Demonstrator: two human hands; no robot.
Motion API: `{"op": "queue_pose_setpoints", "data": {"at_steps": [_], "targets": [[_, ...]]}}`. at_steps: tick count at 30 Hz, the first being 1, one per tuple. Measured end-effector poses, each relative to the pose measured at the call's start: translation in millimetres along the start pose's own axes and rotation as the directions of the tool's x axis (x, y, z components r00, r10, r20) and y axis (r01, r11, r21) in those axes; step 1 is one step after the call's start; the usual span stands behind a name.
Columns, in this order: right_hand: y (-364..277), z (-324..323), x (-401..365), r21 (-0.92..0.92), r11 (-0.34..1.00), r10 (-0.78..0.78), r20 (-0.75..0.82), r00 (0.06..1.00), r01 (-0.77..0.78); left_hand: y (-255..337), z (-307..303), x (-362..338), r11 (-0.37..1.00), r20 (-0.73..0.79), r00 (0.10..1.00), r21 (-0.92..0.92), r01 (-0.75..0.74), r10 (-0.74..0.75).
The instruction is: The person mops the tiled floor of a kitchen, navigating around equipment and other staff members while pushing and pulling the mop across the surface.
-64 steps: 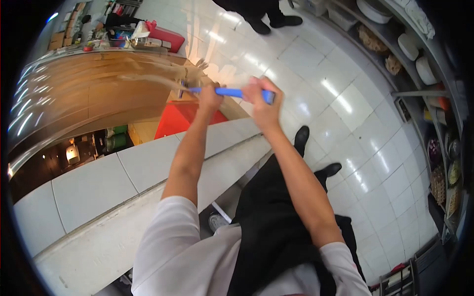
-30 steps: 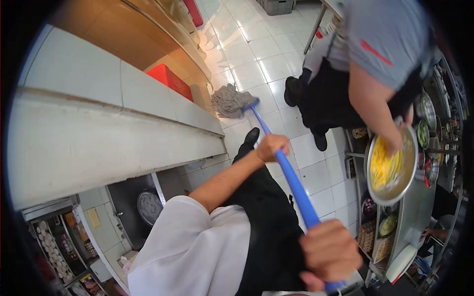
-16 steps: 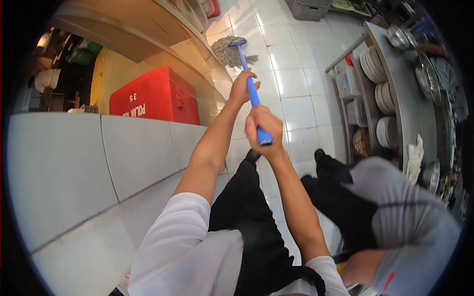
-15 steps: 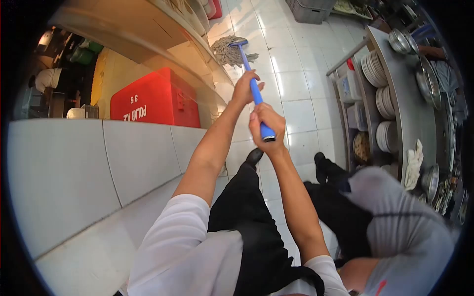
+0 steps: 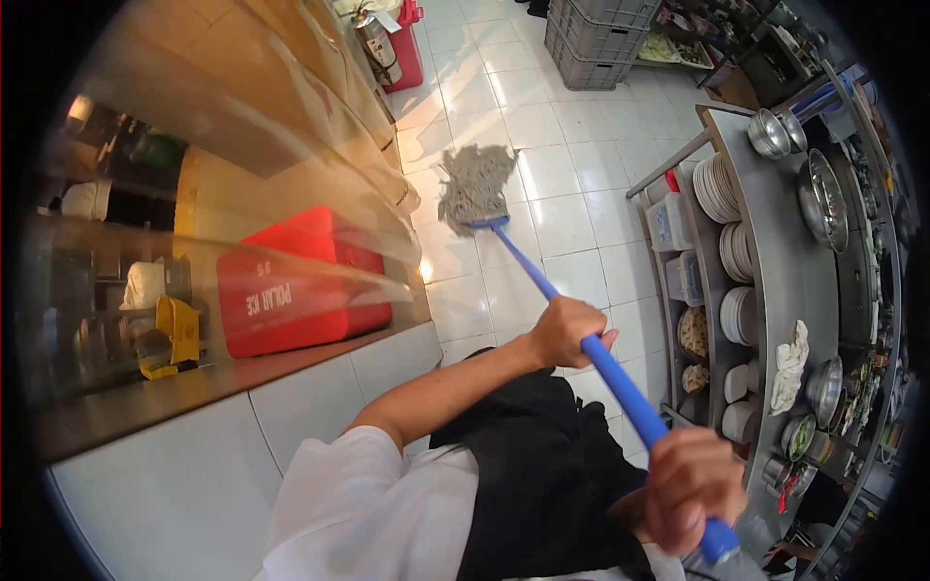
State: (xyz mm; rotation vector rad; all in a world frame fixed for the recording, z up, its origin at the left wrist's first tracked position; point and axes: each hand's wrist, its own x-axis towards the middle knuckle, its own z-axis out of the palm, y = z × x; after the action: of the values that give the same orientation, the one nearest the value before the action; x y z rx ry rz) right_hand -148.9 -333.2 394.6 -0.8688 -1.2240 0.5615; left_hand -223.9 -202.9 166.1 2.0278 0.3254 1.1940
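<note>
A mop with a blue handle (image 5: 622, 382) runs from the lower right up to its grey string head (image 5: 477, 184), which lies spread on the white tiled floor. Partway down the handle, my left hand (image 5: 567, 331) is wrapped round it. My right hand (image 5: 693, 481) grips the same handle near its end, at the lower right. Both hands are closed, with the handle slanting between them.
On the left, a red ice box (image 5: 305, 281) sits on a tiled ledge behind clear plastic. A metal shelf (image 5: 765, 261) with plates and bowls lines the right. Farther off are stacked grey crates (image 5: 593, 44) and a fire extinguisher (image 5: 378, 46).
The mop head has come nearer on the floor. Both hands have moved down and right with the handle, farther apart. The person in grey at the lower right is no longer seen there.
</note>
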Motion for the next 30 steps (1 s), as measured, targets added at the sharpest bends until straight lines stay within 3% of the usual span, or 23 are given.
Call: {"op": "queue_pose_setpoints", "data": {"at_steps": [1, 4, 7, 8, 11, 13, 14, 16, 17, 19, 21, 22, 26, 29, 30], "targets": [[6.7, 2.1, 6.6, 0.098, 0.992, -0.087, 0.007, 0.996, 0.086, -12.6, -0.6, 4.5, 1.0, 0.008, 1.0, 0.001, 0.002, -0.002], [43.9, -7.2, 26.9, 0.183, 0.972, -0.156, 0.051, 0.986, 0.145, -57.1, -2.3, 16.7, 0.995, -0.075, 0.992, 0.007, -0.102, 0.102], [101.0, -8.5, 52.6, 0.142, 0.972, -0.198, 0.086, 0.976, 0.185, -129.1, -21.1, 38.0, 0.984, -0.039, 0.987, 0.093, -0.153, 0.157], [123.6, -7.2, 59.3, 0.1, 0.975, -0.203, 0.031, 0.979, 0.199, -158.3, -29.2, 43.0, 0.977, -0.002, 0.989, 0.153, -0.146, 0.148], [215.1, -3.4, 88.8, -0.078, 0.956, -0.292, -0.165, 0.942, 0.282, -236.7, -51.8, 76.9, 0.94, 0.015, 0.997, 0.333, 0.073, -0.082], [284.9, -11.8, 109.7, -0.186, 0.958, -0.238, -0.082, 0.968, 0.219, -278.7, -69.5, 100.6, 0.879, -0.017, 0.938, 0.344, 0.33, -0.345], [314.6, -13.5, 122.3, -0.156, 0.974, -0.175, -0.051, 0.983, 0.165, -301.9, -74.8, 109.8, 0.842, -0.082, 0.932, 0.406, 0.354, -0.352], [370.7, -16.0, 135.1, -0.126, 0.987, -0.11, -0.054, 0.992, 0.102, -329.5, -88.1, 126.3, 0.64, -0.119, 0.918, 0.683, 0.353, -0.379], [400.3, -18.7, 137.8, -0.106, 0.993, -0.046, 0.014, 0.999, 0.048, -342.2, -93.7, 131.4, 0.64, -0.093, 0.921, 0.693, 0.332, -0.378], [440.6, -28.1, 137.2, -0.081, 0.997, 0.01, 0.063, 0.998, -0.005, -362.3, -101.7, 147.5, 0.656, 0.216, 0.705, 0.612, 0.441, -0.675], [460.6, -42.6, 131.5, -0.147, 0.989, 0.017, 0.063, 0.998, -0.008, -352.9, -82.2, 140.5, 0.688, 0.208, 0.748, 0.597, 0.414, -0.63], [455.2, -53.1, 134.1, -0.149, 0.989, 0.01, 0.053, 0.999, -0.002, -351.7, -71.1, 142.2, 0.723, 0.182, 0.796, 0.566, 0.395, -0.577], [389.6, -115.7, 137.5, -0.071, 0.995, 0.07, 0.082, 0.994, -0.064, -325.3, -26.5, 160.7, 0.761, 0.255, 0.807, 0.561, 0.325, -0.533], [295.8, -170.1, 178.2, -0.087, 0.98, 0.191, 0.193, 0.962, -0.177, -323.6, 12.2, 195.9, 0.796, 0.111, 0.906, 0.529, 0.295, -0.409], [255.8, -188.0, 200.5, -0.103, 0.984, 0.164, 0.234, 0.958, -0.144, -321.8, 24.9, 211.4, 0.809, 0.108, 0.906, 0.502, 0.306, -0.41]]}}
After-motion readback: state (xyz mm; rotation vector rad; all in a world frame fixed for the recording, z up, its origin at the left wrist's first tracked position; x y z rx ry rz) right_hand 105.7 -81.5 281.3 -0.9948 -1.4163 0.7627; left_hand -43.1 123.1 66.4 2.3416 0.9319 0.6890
